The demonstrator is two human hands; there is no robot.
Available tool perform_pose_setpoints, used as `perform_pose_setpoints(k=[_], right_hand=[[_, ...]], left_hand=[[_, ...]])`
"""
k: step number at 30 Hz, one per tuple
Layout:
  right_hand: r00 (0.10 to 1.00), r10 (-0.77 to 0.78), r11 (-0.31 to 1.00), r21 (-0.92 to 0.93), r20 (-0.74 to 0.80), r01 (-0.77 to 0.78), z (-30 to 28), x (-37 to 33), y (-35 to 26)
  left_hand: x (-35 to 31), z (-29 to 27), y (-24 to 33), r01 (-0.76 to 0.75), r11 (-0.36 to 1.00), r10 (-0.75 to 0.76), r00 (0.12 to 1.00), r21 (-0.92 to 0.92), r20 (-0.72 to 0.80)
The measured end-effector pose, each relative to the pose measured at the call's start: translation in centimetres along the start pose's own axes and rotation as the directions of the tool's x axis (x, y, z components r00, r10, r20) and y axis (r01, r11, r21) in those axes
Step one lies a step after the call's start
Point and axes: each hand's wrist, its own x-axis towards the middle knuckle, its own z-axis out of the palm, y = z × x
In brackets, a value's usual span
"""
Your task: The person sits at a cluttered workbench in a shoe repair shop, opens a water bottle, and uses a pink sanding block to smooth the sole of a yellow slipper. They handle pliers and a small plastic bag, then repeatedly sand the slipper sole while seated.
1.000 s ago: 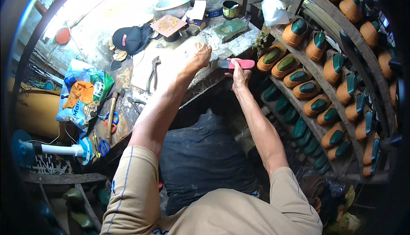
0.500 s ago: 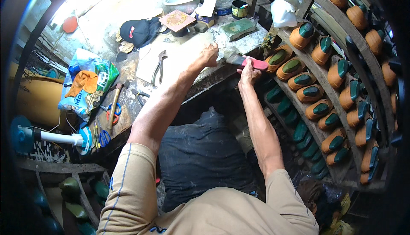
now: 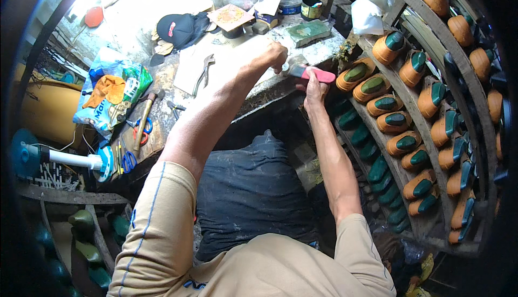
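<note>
Plainly, the right hand (image 3: 316,90) grips a red-handled tool (image 3: 324,75), its thumb laid along the handle. The tool lies across the top of that hand: the handle's rounded end sticks out to the right of the grip, and the flat dark end points left, toward the left hand (image 3: 276,56). The left hand is a little higher and to the left, apart from the tool, with its fingers curled into a fist; whether anything sits inside them I cannot tell.

Under the left hand's side is the workbench (image 3: 333,46), whose front edge runs below the fist. Just above and to the right of the left hand is a green block (image 3: 308,34); beyond that block, farther from the hand, stands a dark tin (image 3: 311,8). Up and to the left of the fist are a square pinkish board (image 3: 231,16) and, farther left, a dark cap (image 3: 179,30). A pair of pliers (image 3: 204,74) lies to the left of the left forearm. To the right of the right hand, close by, begins a wooden rack (image 3: 406,96) of orange-brown shoes (image 3: 373,85) with green tops. Below both hands, between the forearms, is a dark cloth bundle (image 3: 251,189).
</note>
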Motion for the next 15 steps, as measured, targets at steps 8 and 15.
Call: perform_pose_setpoints(k=[8,15], right_hand=[[0.991,-0.069,0.990,-0.130,-0.119,0.054,-0.2,-0.6,0.4],[0.993,-0.071,0.996,-0.061,-0.091,0.066,-0.2,-0.8,0.8]], left_hand=[[-5.6,-2.6,0.4,0.018,0.998,-0.005,0.973,0.053,-0.229],[-5.2,-2.2,1.5,0.054,0.993,-0.016,0.944,0.106,-0.328]])
